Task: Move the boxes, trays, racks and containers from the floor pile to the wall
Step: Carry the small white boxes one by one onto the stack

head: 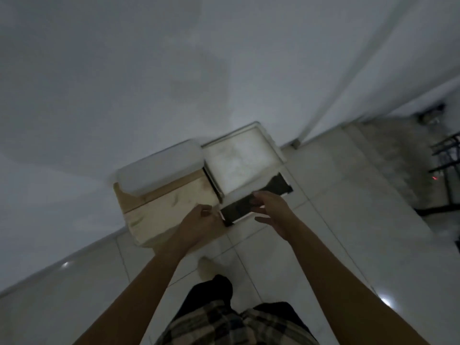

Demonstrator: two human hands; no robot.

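Observation:
A flat dark tray (pixel 258 200) with a white rim lies low by the wall, in front of a white open box (pixel 242 161). My left hand (pixel 202 220) pinches the tray's left corner. My right hand (pixel 272 210) holds its near rim, fingers over the dark face and thumb below. To the left stands a pale wooden box (pixel 171 207) with a white lidded container (pixel 159 168) on top, both against the wall (pixel 149 70).
White tiled floor (pixel 311 245) runs under my legs and bare foot (pixel 206 266). To the right the wall ends at a corner (pixel 302 138), with a rough grey floor and a dark metal rack (pixel 445 155) beyond.

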